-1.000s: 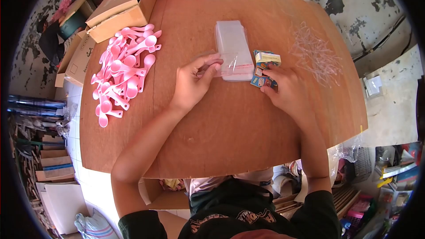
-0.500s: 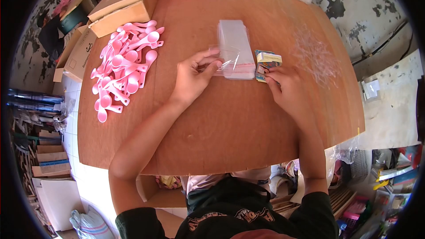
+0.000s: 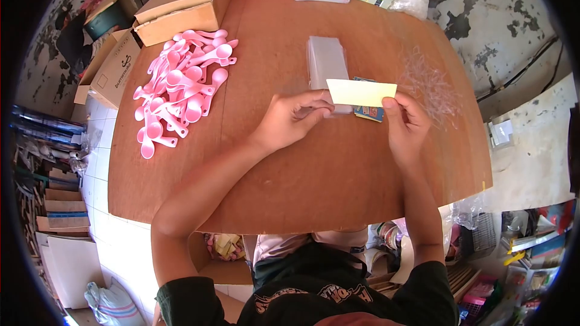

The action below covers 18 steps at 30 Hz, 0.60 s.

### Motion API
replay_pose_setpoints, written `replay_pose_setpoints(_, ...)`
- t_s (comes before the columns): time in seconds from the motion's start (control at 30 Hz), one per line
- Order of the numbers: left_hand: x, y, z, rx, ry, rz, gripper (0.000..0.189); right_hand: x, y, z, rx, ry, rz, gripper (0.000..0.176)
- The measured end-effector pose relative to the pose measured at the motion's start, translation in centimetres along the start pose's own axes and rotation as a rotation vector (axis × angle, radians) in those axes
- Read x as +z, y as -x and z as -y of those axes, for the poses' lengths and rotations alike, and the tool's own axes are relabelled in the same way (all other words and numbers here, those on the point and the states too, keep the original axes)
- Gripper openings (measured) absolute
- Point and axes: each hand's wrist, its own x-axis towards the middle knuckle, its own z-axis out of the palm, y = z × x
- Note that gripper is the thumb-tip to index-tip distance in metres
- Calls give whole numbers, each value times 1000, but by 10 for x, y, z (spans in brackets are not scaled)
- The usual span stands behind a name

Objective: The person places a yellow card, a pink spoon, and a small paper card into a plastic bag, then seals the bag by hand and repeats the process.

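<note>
While the left hand and right hand pinch its short ends, the pale yellow card hangs above the tabletop, near the clear bag stack. It seems light, thin and easily creased, so a gentle grip at the edges suits it.

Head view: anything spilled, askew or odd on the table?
Nothing damaged, but pink plastic spoons lie in a loose heap at the left of the brown wooden table, and thin clear plastic strips are strewn at its right. The right hand pinches a pale yellow card.
</note>
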Motion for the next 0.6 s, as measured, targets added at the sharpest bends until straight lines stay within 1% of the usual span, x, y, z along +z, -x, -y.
replay_pose_setpoints(0.07,2,1,-8,94,-50,12,34,-1,-2,-3,31,-13,17,13)
replay_pose_setpoints(0.1,3,1,-8,98,-50,10,34,-4,-2,-5,46,9,72,14)
replay_pose_setpoints(0.13,3,2,-5,66,-17,-6,34,-7,-4,-6,60,32,127,14)
replay_pose_setpoints(0.17,3,2,-5,34,16,-22,35,-9,-4,-4,54,32,130,14)
replay_pose_setpoints(0.23,4,2,-7,46,29,-4,35,-12,-5,1,34,92,235,13)
replay_pose_setpoints(0.27,4,2,-9,54,43,19,35,-13,-5,6,29,91,234,13)
replay_pose_setpoints(0.3,4,2,-13,58,38,21,35,-13,-5,14,-15,159,321,13)
replay_pose_setpoints(0.33,4,3,-18,46,-26,64,35,-14,-4,21,-58,229,402,12)
replay_pose_setpoints(0.37,5,3,-24,37,-90,111,35,-12,2,19,-67,172,411,12)
replay_pose_setpoints(0.4,7,4,-34,47,-94,126,35,-12,5,24,-70,175,394,12)
replay_pose_setpoints(0.47,11,7,-57,26,-187,184,36,-14,13,35,-158,237,356,10)
replay_pose_setpoints(0.5,14,6,-65,110,-212,173,35,-15,18,38,-189,210,282,9)
replay_pose_setpoints(0.53,15,7,-74,117,-211,186,35,-16,22,42,-189,216,269,9)
replay_pose_setpoints(0.6,15,12,-95,-43,-229,249,34,-20,31,53,-190,100,88,8)
